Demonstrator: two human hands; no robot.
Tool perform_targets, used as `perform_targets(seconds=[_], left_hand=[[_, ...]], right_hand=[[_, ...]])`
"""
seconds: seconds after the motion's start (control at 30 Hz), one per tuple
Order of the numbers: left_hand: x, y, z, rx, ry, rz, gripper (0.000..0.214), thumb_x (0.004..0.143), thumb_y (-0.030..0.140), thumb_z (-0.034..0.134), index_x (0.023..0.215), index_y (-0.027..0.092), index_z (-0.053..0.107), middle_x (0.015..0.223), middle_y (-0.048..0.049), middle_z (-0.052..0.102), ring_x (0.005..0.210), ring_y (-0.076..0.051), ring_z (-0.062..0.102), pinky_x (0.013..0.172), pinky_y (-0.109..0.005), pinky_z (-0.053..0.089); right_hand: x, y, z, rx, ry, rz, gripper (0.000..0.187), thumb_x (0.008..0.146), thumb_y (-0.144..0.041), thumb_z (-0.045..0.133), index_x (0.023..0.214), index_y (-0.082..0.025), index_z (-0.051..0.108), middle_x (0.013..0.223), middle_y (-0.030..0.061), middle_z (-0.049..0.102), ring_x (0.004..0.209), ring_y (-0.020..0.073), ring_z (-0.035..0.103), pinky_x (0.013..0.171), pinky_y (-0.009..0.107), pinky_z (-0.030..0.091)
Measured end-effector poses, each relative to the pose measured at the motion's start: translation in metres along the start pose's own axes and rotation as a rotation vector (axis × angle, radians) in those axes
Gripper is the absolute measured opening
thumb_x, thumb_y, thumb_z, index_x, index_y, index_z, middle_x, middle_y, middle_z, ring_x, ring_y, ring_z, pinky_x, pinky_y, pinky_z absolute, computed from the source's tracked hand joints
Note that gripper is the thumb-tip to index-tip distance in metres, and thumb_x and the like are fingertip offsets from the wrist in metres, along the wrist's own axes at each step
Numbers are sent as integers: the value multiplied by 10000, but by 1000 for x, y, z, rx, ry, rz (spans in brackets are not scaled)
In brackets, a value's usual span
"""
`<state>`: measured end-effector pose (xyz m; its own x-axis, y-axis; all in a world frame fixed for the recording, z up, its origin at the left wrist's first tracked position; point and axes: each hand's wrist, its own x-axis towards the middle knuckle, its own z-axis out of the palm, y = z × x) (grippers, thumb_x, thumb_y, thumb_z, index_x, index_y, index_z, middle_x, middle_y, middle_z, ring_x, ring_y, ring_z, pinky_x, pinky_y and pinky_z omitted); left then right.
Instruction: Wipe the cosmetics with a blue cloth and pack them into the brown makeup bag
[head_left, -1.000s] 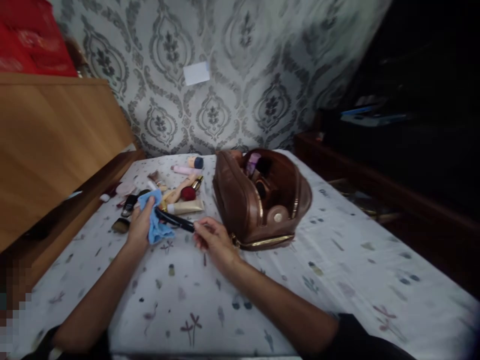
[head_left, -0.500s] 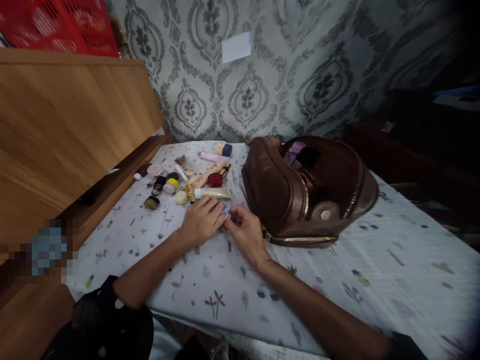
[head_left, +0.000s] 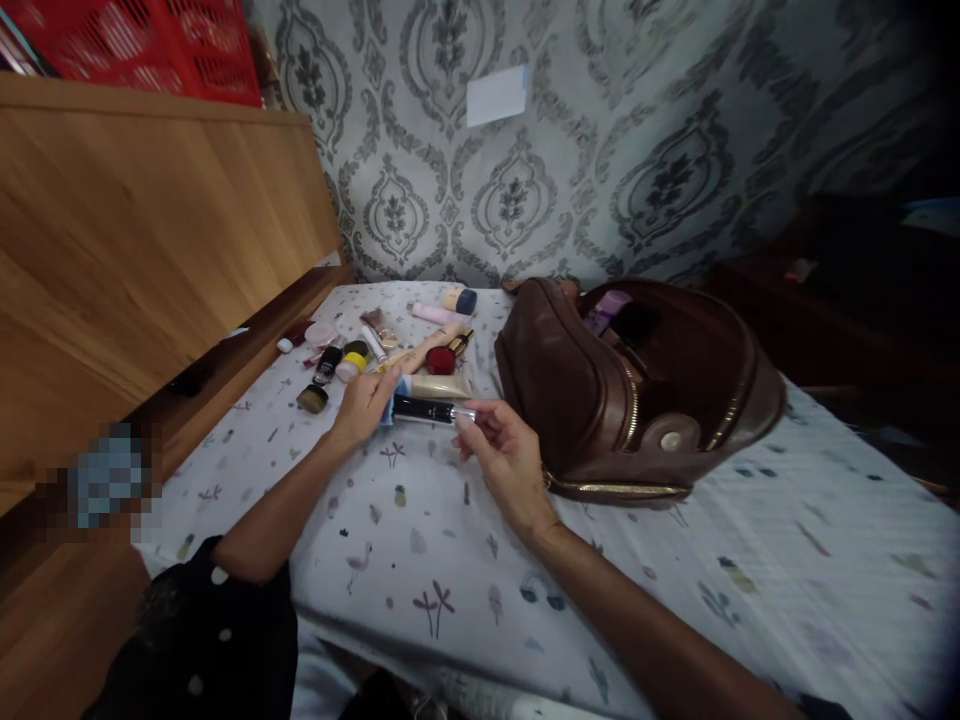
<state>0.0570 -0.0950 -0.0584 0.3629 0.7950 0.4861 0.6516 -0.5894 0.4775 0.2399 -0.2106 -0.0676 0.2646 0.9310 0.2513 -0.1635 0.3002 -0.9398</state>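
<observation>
My right hand (head_left: 504, 458) pinches the silver end of a slim black cosmetic tube (head_left: 424, 410) held level over the patterned bedsheet (head_left: 420, 560). My left hand (head_left: 365, 404) is closed on a blue cloth (head_left: 398, 396) that wraps the tube's other end. Just beyond the hands lie several cosmetics: a cream tube (head_left: 442, 386), a red round pot (head_left: 441, 360), a yellow-lidded jar (head_left: 351, 364) and a pink tube (head_left: 431, 313). To the right stands an open brown leather bag (head_left: 592, 400) with items inside.
A wooden headboard (head_left: 150, 240) with a low ledge runs along the left. Red crates (head_left: 150, 45) sit on top of it. Patterned wallpaper with a white note (head_left: 496, 95) is behind. Dark furniture (head_left: 847, 290) stands at the right.
The hands, pressed together over the cloth half a second ago, have drawn apart, baring the black tube between them. The camera view has shifted slightly.
</observation>
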Motion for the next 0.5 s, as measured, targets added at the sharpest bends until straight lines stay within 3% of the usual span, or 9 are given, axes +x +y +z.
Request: perform_targets(seconds=[0.1, 0.17, 0.27, 0.37, 0.5], left_hand=[[0, 5, -3, 30, 6, 9, 610, 1001, 542, 231, 500, 216, 353, 484, 18, 360, 483, -130, 390, 512, -278, 276], [-2, 13, -5, 118, 8, 53, 579, 998, 508, 304, 531, 205, 462, 529, -7, 477, 552, -154, 475, 564, -282, 327], [-10, 30, -2, 313, 5, 207, 499, 1003, 443, 356, 671, 181, 621, 677, -66, 646, 727, -200, 586, 663, -301, 393], [-19, 46, 6, 406, -32, 386, 498, 1030, 383, 310, 763, 162, 667, 745, -83, 693, 803, -209, 624, 709, -314, 423], [-19, 49, 6, 428, -49, 339, 527, 1043, 389, 274, 777, 160, 668, 745, -84, 694, 786, -210, 632, 685, -318, 427]], right_hand=[[0, -2, 0, -53, -3, 9, 330, 780, -491, 710, 890, -197, 610, 619, -42, 562, 518, 108, 522, 470, 226, 461], [-2, -1, 0, -69, -9, 15, 316, 790, -488, 698, 876, -199, 603, 617, -42, 549, 516, 108, 515, 459, 225, 444], [-4, 3, 1, -87, -47, 9, 300, 795, -471, 698, 892, -203, 604, 658, -26, 578, 556, 130, 566, 494, 246, 467], [-6, 6, 2, -108, -90, -6, 307, 807, -490, 685, 903, -209, 611, 678, -19, 595, 577, 145, 593, 532, 272, 491], [-6, 3, 2, -99, -68, -2, 313, 801, -489, 699, 901, -209, 601, 673, -14, 619, 562, 146, 596, 558, 285, 501]])
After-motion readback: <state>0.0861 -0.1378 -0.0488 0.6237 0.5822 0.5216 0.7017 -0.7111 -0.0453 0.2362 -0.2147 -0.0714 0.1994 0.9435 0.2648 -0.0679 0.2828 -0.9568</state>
